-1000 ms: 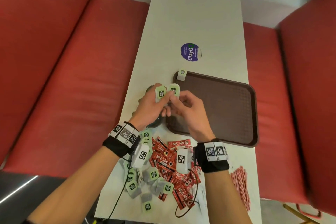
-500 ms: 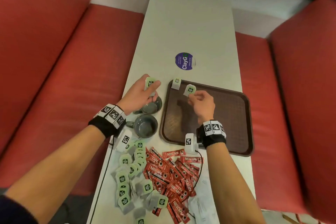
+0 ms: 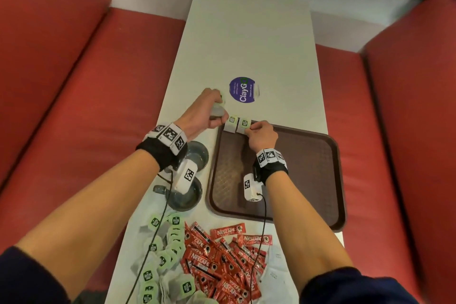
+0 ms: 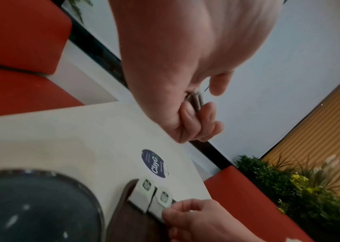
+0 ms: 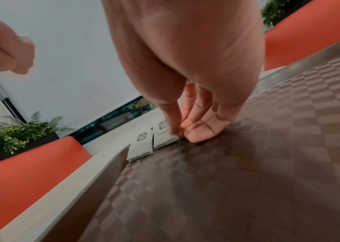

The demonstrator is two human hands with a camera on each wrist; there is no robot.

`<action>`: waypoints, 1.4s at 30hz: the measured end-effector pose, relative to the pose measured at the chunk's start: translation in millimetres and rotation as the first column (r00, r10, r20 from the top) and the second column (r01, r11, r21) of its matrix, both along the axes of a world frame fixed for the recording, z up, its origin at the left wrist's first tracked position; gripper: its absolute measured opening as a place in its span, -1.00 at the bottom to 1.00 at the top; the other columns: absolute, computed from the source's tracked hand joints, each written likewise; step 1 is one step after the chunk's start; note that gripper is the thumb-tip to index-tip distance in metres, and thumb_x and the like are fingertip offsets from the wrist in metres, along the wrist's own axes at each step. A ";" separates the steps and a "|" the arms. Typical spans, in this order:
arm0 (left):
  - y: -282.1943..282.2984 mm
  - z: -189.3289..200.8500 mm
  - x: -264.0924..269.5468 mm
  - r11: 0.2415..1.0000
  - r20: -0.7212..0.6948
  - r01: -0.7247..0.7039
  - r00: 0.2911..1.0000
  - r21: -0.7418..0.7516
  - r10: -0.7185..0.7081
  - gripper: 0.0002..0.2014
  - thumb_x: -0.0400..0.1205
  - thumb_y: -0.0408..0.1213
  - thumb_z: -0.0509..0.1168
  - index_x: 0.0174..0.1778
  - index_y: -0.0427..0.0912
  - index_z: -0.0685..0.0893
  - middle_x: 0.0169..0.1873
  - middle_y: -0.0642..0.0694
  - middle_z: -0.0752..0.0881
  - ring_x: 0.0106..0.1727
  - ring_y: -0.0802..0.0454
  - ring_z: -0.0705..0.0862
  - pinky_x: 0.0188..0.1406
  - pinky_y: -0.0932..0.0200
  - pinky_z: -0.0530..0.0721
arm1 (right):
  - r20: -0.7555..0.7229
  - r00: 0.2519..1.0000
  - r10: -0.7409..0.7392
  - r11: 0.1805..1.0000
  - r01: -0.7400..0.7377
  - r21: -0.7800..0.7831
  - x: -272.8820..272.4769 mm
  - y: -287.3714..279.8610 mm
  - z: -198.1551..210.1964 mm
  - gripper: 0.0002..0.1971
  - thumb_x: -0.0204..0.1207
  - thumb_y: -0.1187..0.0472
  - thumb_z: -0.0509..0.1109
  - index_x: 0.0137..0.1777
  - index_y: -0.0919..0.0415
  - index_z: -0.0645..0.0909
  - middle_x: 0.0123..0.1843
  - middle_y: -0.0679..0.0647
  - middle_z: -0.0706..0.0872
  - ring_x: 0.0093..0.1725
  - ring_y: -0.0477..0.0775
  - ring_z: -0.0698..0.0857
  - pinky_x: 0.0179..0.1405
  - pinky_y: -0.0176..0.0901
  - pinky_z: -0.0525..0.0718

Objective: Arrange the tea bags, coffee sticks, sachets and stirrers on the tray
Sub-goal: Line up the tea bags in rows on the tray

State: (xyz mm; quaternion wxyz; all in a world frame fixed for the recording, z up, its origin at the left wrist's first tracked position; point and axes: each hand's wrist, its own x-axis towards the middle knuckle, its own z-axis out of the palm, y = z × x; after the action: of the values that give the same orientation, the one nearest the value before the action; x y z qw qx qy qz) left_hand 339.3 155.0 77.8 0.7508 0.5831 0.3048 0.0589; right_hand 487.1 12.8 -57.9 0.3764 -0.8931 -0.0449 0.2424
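Observation:
A brown tray [image 3: 308, 180] lies on the white table. Two tea bags with green tags lie side by side in its far left corner: the first tea bag [image 3: 231, 124] [image 5: 141, 147] and the second tea bag [image 3: 243, 126] [image 4: 162, 202]. My right hand [image 3: 253, 128] pinches the right edge of the second tea bag [image 5: 164, 136], which rests flat on the tray. My left hand [image 3: 220, 110] hovers just left of that corner, over the table. Its fingers are curled round a third tea bag [image 4: 196, 99], which is mostly hidden.
Two grey cups [image 3: 197, 155] [image 3: 185, 196] stand left of the tray. Near me lie a heap of tea bags [image 3: 167, 254], red Nescafe sticks [image 3: 222, 261] and white sachets [image 3: 274, 271]. A round purple sticker [image 3: 243, 89] is beyond the tray. Red benches flank the table.
My right hand has carried its tea bag to the tray's far left corner and lowered it beside the first one. My left hand has moved forward past the cups with its tea bag.

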 end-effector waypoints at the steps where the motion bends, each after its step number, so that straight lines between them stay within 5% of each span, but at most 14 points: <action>1: -6.5 -3.7 0.6 1.000 -0.003 0.006 1.000 -0.021 -0.006 -0.87 0.76 -0.23 0.01 -0.03 -0.19 0.37 -0.31 -0.32 0.58 -0.55 0.09 0.38 -0.60 0.29 0.29 | 0.004 1.000 0.000 1.000 0.000 -0.005 -0.6 0.5 1.3 -0.80 0.65 0.16 0.65 0.19 0.13 0.74 0.28 0.21 0.76 0.05 0.12 0.64 0.09 -0.17 0.55; 4: -20.5 -26.6 5.3 1.000 -0.058 0.014 0.998 -0.026 -0.015 -0.83 0.86 -0.30 -0.03 0.17 -0.30 0.40 -0.23 -0.40 0.76 -0.41 -0.04 0.54 -0.53 0.23 0.45 | 0.081 0.997 0.003 1.000 -0.003 0.004 -3.0 -1.7 6.9 -0.81 0.67 0.14 0.61 0.17 0.15 0.70 0.20 0.18 0.80 0.09 0.14 0.70 0.07 -0.12 0.56; 7: -29.8 -42.5 12.9 1.000 -0.078 0.008 0.997 -0.011 -0.008 -0.81 0.94 -0.26 0.05 0.41 -0.26 0.32 0.00 -0.39 0.89 -0.16 -0.15 0.84 -0.22 0.03 0.76 | 0.187 0.982 0.001 0.993 -0.024 0.117 -7.1 -7.8 20.2 -0.84 0.72 0.03 0.53 0.08 0.11 0.71 -0.03 -0.02 0.82 0.06 0.08 0.79 0.17 0.01 0.74; 9: -33.9 -44.0 20.4 0.999 -0.098 -0.010 0.995 0.053 0.016 -0.77 0.94 -0.22 0.14 0.44 -0.25 0.39 0.13 -0.31 0.88 0.03 -0.14 0.91 0.00 -0.03 0.88 | 0.075 0.997 0.022 0.957 -0.043 0.288 -12.1 -11.7 27.5 -0.72 0.71 -0.17 0.49 0.07 0.04 0.78 -0.07 -0.06 0.88 -0.01 0.03 0.86 0.19 0.09 0.85; 13: -34.1 -48.9 36.8 0.958 -0.178 -0.052 0.978 0.281 0.105 -0.70 0.73 -0.03 0.42 0.21 -0.19 0.67 0.08 -0.19 0.85 0.11 -0.25 0.88 0.09 -0.35 0.89 | -0.245 0.964 0.104 0.832 0.051 0.552 -20.1 -18.4 37.8 -0.62 0.75 -0.17 0.50 0.21 0.16 0.83 0.11 0.14 0.93 0.01 0.12 0.88 0.03 -0.03 0.86; 17: -32.5 -59.5 50.6 0.907 -0.229 -0.038 0.962 0.419 0.146 -0.71 0.63 0.00 0.60 0.03 -0.16 0.80 -0.10 -0.10 0.89 -0.02 -0.19 0.89 0.08 -0.28 0.89 | -0.277 0.958 0.071 0.779 0.120 0.616 -18.0 -22.0 39.0 -0.72 0.72 0.06 0.60 0.27 0.24 0.78 0.14 0.26 0.91 0.04 0.21 0.90 0.11 0.02 0.88; 20: -34.3 -65.6 57.2 0.904 -0.251 -0.023 0.957 0.427 0.143 -0.73 0.64 -0.02 0.63 0.02 -0.15 0.84 -0.11 -0.08 0.90 -0.05 -0.13 0.91 0.10 -0.19 0.90 | -0.279 0.959 0.051 0.786 0.134 0.603 -14.4 -23.8 35.3 -0.73 0.70 0.10 0.64 0.21 0.29 0.77 0.08 0.31 0.91 -0.02 0.20 0.91 0.15 0.07 0.91; 24: -30.6 -82.6 63.8 0.917 -0.328 0.007 0.935 0.399 0.136 -0.75 0.79 -0.17 0.44 -0.12 -0.24 0.81 -0.13 -0.20 0.87 0.01 -0.27 0.89 0.18 -0.27 0.88 | -0.234 0.972 -0.037 0.850 0.154 0.503 -6.6 -24.6 26.3 -0.88 0.69 0.18 0.63 0.14 0.17 0.79 -0.01 0.13 0.93 -0.06 0.13 0.94 0.20 0.25 0.92; 28: -26.5 -80.1 65.9 0.840 -0.438 0.118 0.886 0.530 0.152 -0.76 0.85 -0.29 0.32 0.12 -0.38 0.84 0.11 -0.33 0.86 0.18 -0.32 0.82 0.31 -0.09 0.76 | -0.050 0.989 -0.138 0.927 0.146 0.345 0.9 -26.4 12.9 -0.86 0.61 0.10 0.69 0.03 0.01 0.76 -0.13 -0.03 0.89 -0.11 0.05 0.92 0.20 0.19 0.91; 32: -28.2 -83.7 68.6 0.766 -0.546 0.250 0.823 0.592 0.153 -0.66 0.77 -0.37 0.44 0.48 -0.21 0.71 0.43 -0.26 0.72 0.50 -0.27 0.64 0.42 -0.04 0.64 | 0.020 0.997 -0.080 0.968 0.073 0.242 0.9 -21.3 3.6 -0.85 0.59 0.09 0.69 -0.02 0.00 0.75 -0.14 -0.02 0.87 -0.02 0.13 0.88 0.27 0.21 0.84; 38: -33.4 -87.7 73.0 0.704 -0.671 0.419 0.733 0.573 0.110 -0.56 0.76 -0.42 0.42 0.53 -0.31 0.49 0.44 -0.40 0.58 0.41 -0.39 0.67 0.27 -0.12 0.68 | 0.061 0.998 -0.017 0.988 0.007 0.154 -0.7 -15.2 0.1 -0.89 0.67 0.18 0.61 0.06 0.13 0.73 -0.06 0.01 0.80 0.18 0.17 0.75 0.21 -0.07 0.67; 42: -38.6 -89.5 73.2 0.632 -0.655 0.450 0.746 0.631 0.124 -0.49 0.72 -0.49 0.42 0.55 -0.32 0.40 0.42 -0.43 0.59 0.38 -0.43 0.68 0.25 -0.20 0.67 | 0.058 0.998 0.014 0.992 -0.021 0.127 -4.8 -11.3 -0.9 -0.89 0.68 0.21 0.60 0.08 0.13 0.71 0.05 0.14 0.81 0.13 0.17 0.76 0.22 -0.03 0.72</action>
State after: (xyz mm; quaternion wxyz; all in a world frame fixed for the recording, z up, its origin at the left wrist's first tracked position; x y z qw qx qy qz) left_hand 412.6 116.4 -11.6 0.2849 0.8509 0.4307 -0.0967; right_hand 482.4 1.5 -58.8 0.4291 -0.8733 -0.0788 0.2166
